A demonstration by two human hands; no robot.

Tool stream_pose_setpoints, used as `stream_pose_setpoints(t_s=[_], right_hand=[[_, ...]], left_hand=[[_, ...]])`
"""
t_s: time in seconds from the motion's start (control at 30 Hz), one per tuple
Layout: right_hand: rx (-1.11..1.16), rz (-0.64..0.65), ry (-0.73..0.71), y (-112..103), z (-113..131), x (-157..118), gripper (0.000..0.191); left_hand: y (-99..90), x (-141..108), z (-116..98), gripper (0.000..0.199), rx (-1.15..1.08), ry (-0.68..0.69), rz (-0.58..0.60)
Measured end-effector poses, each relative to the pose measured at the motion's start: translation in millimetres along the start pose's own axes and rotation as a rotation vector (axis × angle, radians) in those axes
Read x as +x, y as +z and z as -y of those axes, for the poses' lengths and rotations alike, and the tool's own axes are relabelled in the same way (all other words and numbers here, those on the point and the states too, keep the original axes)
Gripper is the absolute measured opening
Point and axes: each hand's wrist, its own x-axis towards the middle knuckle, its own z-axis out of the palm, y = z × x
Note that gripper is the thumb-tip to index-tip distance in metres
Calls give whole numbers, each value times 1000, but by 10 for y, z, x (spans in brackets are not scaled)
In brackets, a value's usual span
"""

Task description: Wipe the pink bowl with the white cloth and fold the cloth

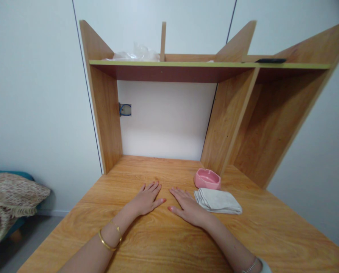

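Both hands lie palm down on the wooden desk (163, 242), thumbs pointing toward each other with a small gap between them. My left hand (148, 200) is flat with its fingers slightly spread and holds nothing. My right hand (188, 206) rests flat too, fingers stretched out, with nothing in it. Just right of it lies a folded pale grey cloth (219, 201), close to the fingers; I cannot tell whether they touch. Behind the cloth stands a pink ashtray-like bowl (207, 179) with an angular rim.
A wooden hutch with a shelf (169, 72) rises at the desk's back. Clear plastic wrapping (139, 53) and a flat black object (271, 60) lie on the shelf. An open wall socket box (125, 110) shows blue wire. A patterned throw (13, 193) covers furniture at left.
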Motion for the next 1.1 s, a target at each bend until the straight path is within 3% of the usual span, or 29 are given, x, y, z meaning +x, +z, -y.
stream_pose_setpoints(t_s=[0.53, 0.73, 0.87, 1.1], right_hand=[[15, -26, -3, 8, 7, -6, 71], [54, -92, -30, 34, -19, -5, 66], [91, -228, -62, -10, -22, 19, 56], [-67, -662, -95, -202, -157, 82, 36]], left_hand=[[22, 8, 16, 72, -12, 7, -15], [26, 6, 18, 72, -26, 11, -31], [26, 5, 14, 72, -37, 13, -36], [35, 15, 25, 73, -43, 16, -45]])
